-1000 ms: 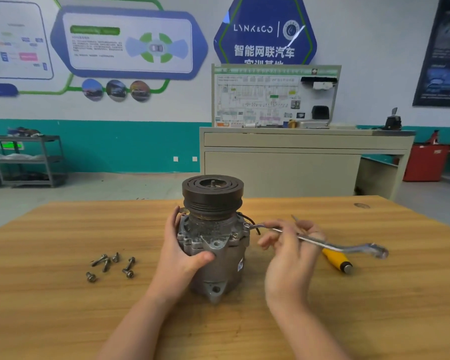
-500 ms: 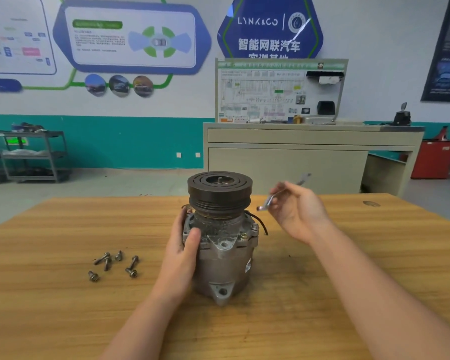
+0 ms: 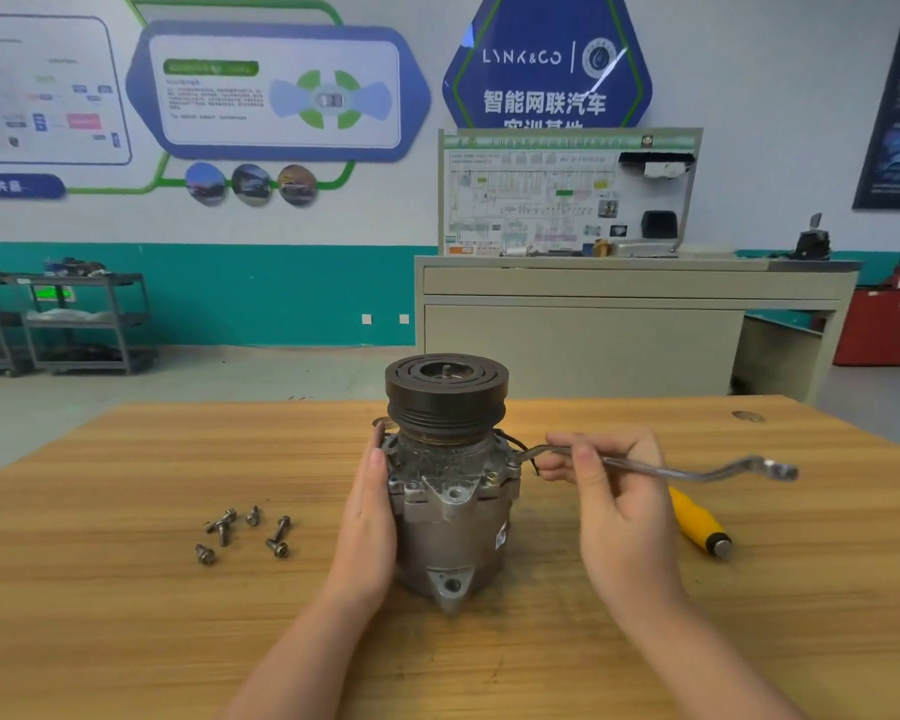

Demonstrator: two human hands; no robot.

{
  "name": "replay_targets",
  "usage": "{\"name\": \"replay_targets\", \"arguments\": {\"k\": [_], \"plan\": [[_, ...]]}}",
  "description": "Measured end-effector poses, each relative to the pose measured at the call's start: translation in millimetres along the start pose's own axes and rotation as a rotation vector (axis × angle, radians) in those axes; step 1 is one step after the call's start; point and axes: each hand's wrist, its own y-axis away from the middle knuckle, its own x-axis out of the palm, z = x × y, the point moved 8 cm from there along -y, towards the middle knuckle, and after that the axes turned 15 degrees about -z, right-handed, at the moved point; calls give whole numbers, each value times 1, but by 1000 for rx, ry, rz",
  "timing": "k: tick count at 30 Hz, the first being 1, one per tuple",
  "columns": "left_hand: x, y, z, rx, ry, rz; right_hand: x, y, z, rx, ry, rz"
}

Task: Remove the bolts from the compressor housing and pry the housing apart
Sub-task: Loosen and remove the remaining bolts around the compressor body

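Head view gives us a wooden tabletop (image 3: 126,615) with pale grain running side to side, its far edge meeting a grey floor. Near the middle of the tabletop stands the compressor housing (image 3: 450,517), upright, its dark grooved pulley (image 3: 445,394) on top. Our left hand (image 3: 367,517) lies against the housing's left side, fingers straight and pressed along the metal. Our right hand (image 3: 619,491) pinches the shank of a bent wrench (image 3: 687,472), whose near end sits at a bolt on the housing's right flange — the far ring end hangs free over the tabletop's right half. Six loose bolts (image 3: 245,532) lie in a small scatter left of the housing, apart from it. A yellow-handled tool (image 3: 697,519) rests on the wood just behind our right hand, partly hidden.

Beyond the far edge we see a beige cabinet (image 3: 593,324) carrying a wiring-diagram board (image 3: 541,194), a white wall with a teal lower band (image 3: 255,293), blue and green wall graphics (image 3: 281,90), metal shelf racks (image 3: 74,324) at the left — and a red cart (image 3: 879,324) at the right.
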Motion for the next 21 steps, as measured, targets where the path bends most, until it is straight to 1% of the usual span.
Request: {"name": "replay_targets", "arguments": {"k": [3, 5, 7, 9, 11, 13, 15, 17, 19, 21], "plan": [[0, 0, -1, 7, -35, -12, 8, 14, 10, -137, 132, -41], [0, 0, -2, 11, -38, -14, 13, 23, 13, -163, 165, -133], [-1, 0, -3, 22, -38, -12, 17, 31, 17, -157, 144, -241], [-1, 0, -3, 14, -53, -4, 14, 31, 14, -60, 33, -358], [-2, 1, -3, -2, -61, 0, 6, 20, -3, 160, -169, -473], [-3, 2, -3, -17, -67, -2, 1, 1, -30, 361, -281, -517], [-3, 1, -1, -30, -72, 6, 7, -22, -59, 529, -314, -471], [-1, 1, 3, -44, -78, 19, 27, -39, -89, 743, -318, -374], [-1, -1, 6, -54, -84, 26, 56, -41, -110, 968, -331, -197], [-1, -3, 9, -62, -78, 35, 82, -34, -119, 1120, -345, 46]]}}
